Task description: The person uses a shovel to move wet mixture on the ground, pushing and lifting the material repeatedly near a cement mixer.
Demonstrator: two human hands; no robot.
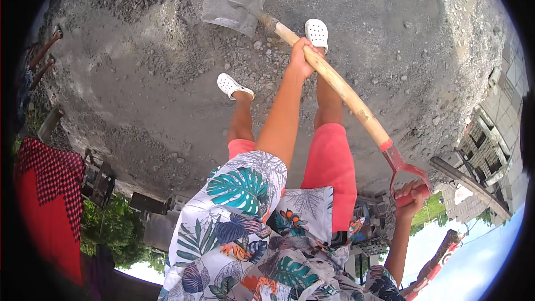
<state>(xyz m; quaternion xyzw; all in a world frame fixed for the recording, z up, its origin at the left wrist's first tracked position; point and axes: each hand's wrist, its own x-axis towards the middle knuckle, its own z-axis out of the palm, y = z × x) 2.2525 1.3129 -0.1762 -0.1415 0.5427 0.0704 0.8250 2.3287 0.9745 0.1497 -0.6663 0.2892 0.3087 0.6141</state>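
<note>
- The left hand (301, 56) is closed around the wooden shaft of the shovel (334, 81), about the middle of it; the arm is stretched out straight.
- The right hand (411, 195) is wrapped on the red D-shaped grip at the top end; fingers are curled fully around it.
- The grey metal blade (231, 3) lies on the sand and gravel heap (139, 67), just beside the far foot.
- Both feet wear white clogs (234, 86); they stand on the grey ground, near loose stones.
</note>
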